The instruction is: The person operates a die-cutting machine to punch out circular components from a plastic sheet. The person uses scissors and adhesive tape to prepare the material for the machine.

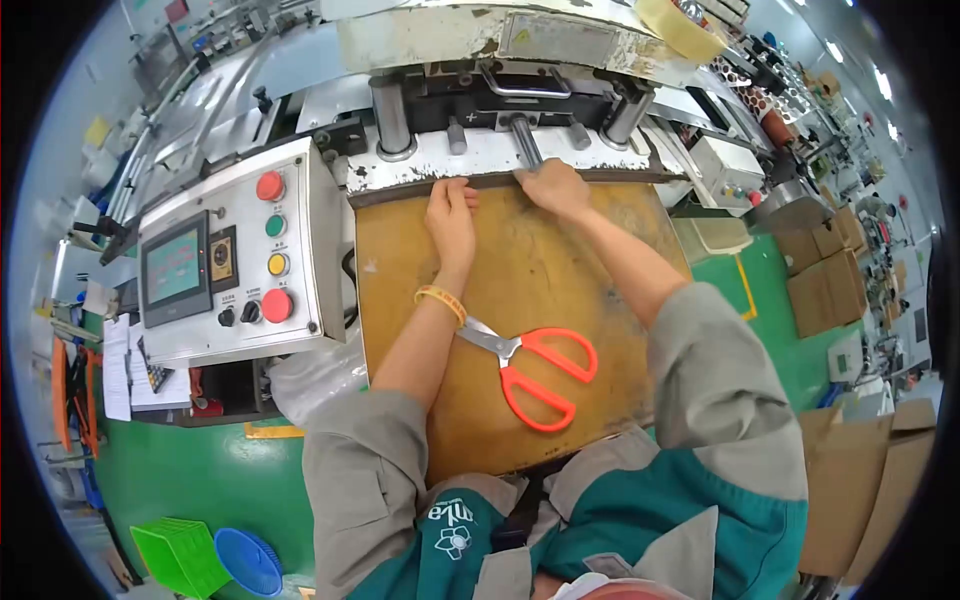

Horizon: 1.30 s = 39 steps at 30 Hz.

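My right hand (557,189) is wrapped around the lower end of a metal rod handle (525,142) that sticks out from the front of the machine. My left hand (452,208) is loosely closed beside the machine's front edge, at the top of a worn brown board (540,270); nothing shows in its fingers. Below, scissors with orange handles (545,375) lie on the board, blades toward my left forearm. The tip of the blades is partly hidden under the wrist, which has a yellow band (441,303).
To the left stands a control box (240,260) with a screen, coloured buttons and knobs. Thick steel posts (391,115) rise from the machine bed. A roll of tape (682,28) sits on top. Cardboard boxes (825,275) stand at right; green (178,556) and blue baskets (248,562) at lower left.
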{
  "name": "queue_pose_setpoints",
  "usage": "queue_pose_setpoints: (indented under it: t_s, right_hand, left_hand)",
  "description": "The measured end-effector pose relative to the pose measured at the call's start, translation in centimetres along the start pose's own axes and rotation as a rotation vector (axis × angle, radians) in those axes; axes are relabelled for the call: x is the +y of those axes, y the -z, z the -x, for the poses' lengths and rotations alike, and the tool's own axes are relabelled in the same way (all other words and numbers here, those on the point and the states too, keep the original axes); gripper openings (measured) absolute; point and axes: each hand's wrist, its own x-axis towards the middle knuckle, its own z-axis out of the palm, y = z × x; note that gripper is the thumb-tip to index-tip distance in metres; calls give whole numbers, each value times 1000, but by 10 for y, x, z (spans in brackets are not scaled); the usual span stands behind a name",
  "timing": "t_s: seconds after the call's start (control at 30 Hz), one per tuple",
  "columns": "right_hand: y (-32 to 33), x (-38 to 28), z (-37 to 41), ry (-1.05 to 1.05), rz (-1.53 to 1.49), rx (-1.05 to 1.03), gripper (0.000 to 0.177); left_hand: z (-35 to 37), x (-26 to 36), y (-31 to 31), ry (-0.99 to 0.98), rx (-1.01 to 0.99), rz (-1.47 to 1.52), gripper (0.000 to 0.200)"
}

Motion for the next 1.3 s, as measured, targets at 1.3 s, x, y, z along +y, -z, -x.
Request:
queue_pose_setpoints:
  t_s: [1.3]
  right_hand:
    - [12,-6,16,-296,-1073,-419,22]
  left_hand:
    - [-2,4,0,-54,238,12,21]
